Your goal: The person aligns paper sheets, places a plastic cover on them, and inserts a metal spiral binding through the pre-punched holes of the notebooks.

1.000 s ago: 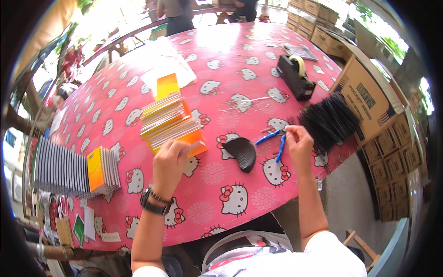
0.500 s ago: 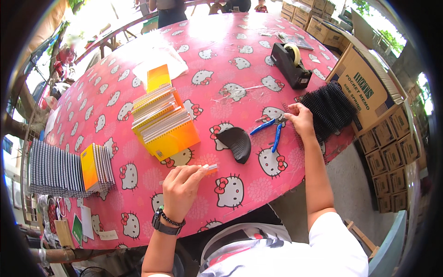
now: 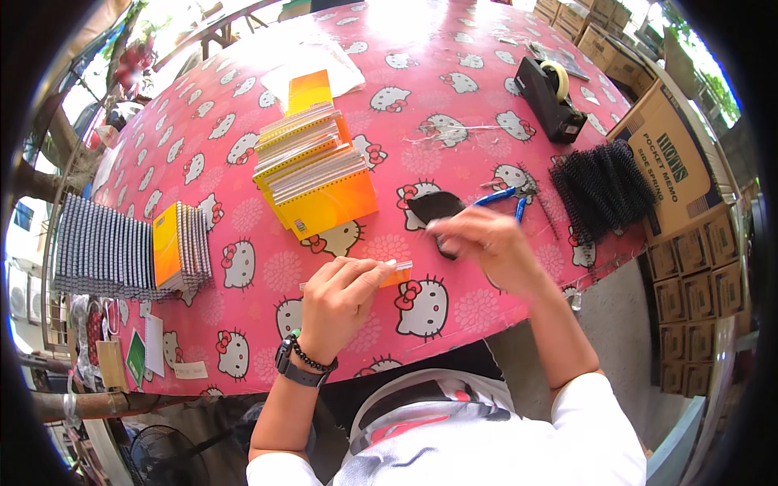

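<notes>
My left hand point(image 3: 336, 304) is closed around a small notepad point(image 3: 401, 274) with an orange cover, held edge-up near the table's front; the fingers hide most of it. My right hand point(image 3: 486, 243) is blurred over a black curved pad point(image 3: 432, 208), partly covering it. Whether those fingers hold anything does not show. Just beyond the right hand lie blue-handled pliers point(image 3: 498, 196), partly hidden. Further right is a heap of black spiral binding coils point(image 3: 604, 192). Ahead of my left hand stand stacked notepads point(image 3: 324, 194) with yellow-orange covers.
At the left sit rows of spiral-bound notepads point(image 3: 109, 247), beside others with orange covers point(image 3: 168, 245). A black tape dispenser point(image 3: 547, 101) stands at the back right, near a cardboard box point(image 3: 668, 162). More cartons point(image 3: 697, 300) are piled beyond the right edge of the pink patterned tablecloth point(image 3: 267, 194).
My right hand has moved left from beside the coils and pliers to over the black pad. My left hand still grips the notepad. The whole view has shifted somewhat.
</notes>
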`<state>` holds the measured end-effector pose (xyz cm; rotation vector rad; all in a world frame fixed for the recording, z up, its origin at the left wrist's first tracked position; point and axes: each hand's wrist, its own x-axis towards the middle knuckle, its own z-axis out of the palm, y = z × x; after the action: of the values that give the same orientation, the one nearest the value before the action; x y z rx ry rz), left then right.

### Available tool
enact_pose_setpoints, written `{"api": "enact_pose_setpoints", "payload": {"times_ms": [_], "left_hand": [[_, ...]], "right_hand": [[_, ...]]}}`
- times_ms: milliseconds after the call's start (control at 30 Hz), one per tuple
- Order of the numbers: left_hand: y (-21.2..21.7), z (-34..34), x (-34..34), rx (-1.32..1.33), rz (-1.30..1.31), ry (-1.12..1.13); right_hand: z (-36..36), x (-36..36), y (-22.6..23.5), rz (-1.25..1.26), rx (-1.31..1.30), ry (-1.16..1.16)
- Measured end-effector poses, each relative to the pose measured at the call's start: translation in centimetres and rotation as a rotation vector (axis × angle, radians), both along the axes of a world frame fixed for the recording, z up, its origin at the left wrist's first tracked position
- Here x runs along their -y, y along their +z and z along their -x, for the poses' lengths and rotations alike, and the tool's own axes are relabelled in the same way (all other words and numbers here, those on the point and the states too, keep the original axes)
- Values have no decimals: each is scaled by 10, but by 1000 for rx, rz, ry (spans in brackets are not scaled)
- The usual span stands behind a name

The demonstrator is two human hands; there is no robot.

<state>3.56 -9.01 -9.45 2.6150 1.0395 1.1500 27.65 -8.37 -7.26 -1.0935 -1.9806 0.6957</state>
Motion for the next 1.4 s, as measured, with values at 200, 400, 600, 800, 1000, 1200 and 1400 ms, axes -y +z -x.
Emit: {"api": "enact_pose_setpoints", "payload": {"times_ms": [200,400,600,800,1000,1200,1400], "left_hand": [[2,-6,3,41,66,2],[1,-5,5,28,57,25],[4,-6,8,37,87,26],[10,-10,14,-71,164,73],[12,-24,17,-151,76,32],[26,-24,22,-82,108,18],[14,-17,14,-177,52,-43]], "right_hand": [[10,6,-9,195,-122,68],[6,3,-11,105,-8,133],[6,4,-2,149,54,227],[11,6,-2,99,18,201],[9,5,1,292,85,228],[-22,-48,-15,-20,548,226],[-15,-51,-10,155,670,208]]}}
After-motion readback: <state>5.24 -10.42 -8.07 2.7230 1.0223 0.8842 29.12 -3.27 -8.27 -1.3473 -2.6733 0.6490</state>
